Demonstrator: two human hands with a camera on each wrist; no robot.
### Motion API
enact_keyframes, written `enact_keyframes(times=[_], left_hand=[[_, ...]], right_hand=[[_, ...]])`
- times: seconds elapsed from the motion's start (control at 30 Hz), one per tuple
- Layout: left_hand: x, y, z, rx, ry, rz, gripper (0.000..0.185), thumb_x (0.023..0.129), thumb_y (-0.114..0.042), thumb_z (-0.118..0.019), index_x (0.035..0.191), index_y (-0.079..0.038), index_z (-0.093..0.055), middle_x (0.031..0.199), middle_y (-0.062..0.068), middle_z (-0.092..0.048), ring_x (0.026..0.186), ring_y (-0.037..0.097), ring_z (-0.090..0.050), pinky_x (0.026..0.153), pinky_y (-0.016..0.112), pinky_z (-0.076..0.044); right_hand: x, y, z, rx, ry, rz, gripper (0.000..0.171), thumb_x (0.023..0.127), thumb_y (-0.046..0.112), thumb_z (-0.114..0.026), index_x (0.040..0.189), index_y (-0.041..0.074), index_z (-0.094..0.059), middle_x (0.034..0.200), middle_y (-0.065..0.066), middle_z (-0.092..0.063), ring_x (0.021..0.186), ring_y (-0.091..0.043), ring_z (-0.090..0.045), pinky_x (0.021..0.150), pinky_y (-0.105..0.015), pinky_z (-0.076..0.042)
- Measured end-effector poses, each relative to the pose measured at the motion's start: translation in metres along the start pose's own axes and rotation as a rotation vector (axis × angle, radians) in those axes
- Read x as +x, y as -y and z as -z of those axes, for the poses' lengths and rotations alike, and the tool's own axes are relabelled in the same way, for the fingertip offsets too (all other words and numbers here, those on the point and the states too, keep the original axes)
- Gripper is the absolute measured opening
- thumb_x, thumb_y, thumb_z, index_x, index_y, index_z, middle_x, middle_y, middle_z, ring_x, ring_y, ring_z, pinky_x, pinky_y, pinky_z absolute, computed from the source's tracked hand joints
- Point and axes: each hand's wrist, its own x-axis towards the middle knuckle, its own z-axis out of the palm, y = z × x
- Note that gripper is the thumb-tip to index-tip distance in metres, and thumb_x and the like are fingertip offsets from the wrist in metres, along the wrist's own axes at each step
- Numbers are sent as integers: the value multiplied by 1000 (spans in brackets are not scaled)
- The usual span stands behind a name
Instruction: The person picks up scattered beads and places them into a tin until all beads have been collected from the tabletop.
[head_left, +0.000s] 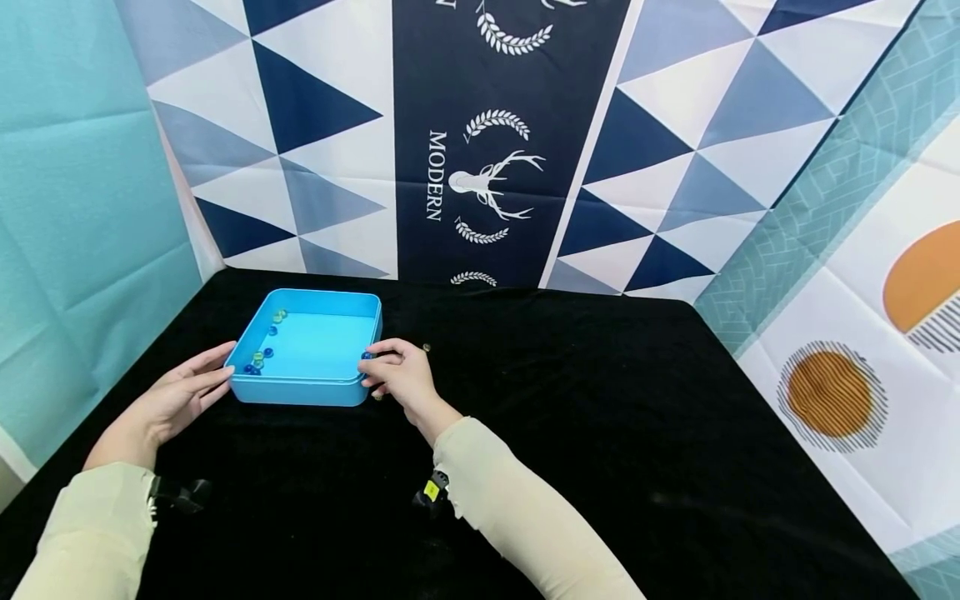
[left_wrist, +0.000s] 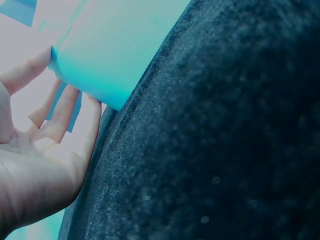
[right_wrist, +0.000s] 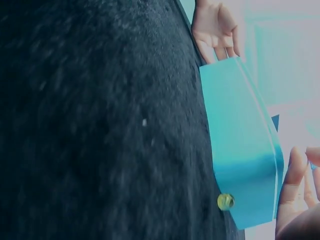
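A light blue square box (head_left: 300, 392) stands on black cloth, with several blue and yellow-green marbles (head_left: 258, 360) along the left side of its floor. My left hand (head_left: 168, 402) touches the box's front left corner and left side with fairly straight fingers; in the left wrist view its thumb meets the rim. Over the right rim, my right hand (head_left: 405, 379) pinches a blue marble (head_left: 367, 356) between thumb and fingers. Outside the box, a yellow marble (right_wrist: 225, 201) lies beside its wall, partly under the right hand in the head view.
Another small yellowish marble (head_left: 427, 347) lies on the cloth to the right of the box. The black cloth (head_left: 600, 433) covers the table. Patterned fabric (head_left: 480, 150) hangs behind, and more fabric hangs at both sides.
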Motion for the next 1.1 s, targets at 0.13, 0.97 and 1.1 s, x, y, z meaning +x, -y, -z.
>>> enact_keyframes(times=[0.13, 0.97, 1.1], left_hand=[[1, 0, 1, 4, -6, -4, 31, 91, -6, -59, 105, -33, -65, 111, -14, -47, 96, 1, -60, 82, 19, -50], [0, -1, 2, -20, 11, -9, 31, 92, -4, -58, 104, -31, -67, 104, -16, -56, 94, 3, -60, 81, 20, -51], [0, 0, 3, -23, 16, -12, 32, 92, -3, -58, 104, -31, -67, 104, -17, -58, 94, 3, -61, 81, 20, -51]], right_hand=[[2, -1, -9, -3, 1, 6, 22, 80, 2, -71, 102, 3, -65, 77, -9, -68, 54, -11, -61, 45, -20, -49], [9, -9, -23, -36, -25, -16, 24, 80, 5, -73, 102, 4, -66, 77, -9, -69, 52, -12, -59, 44, -19, -47], [8, -12, -21, -36, -22, -9, 25, 80, 7, -73, 103, 4, -66, 76, -6, -69, 53, -11, -60, 44, -19, -47]])
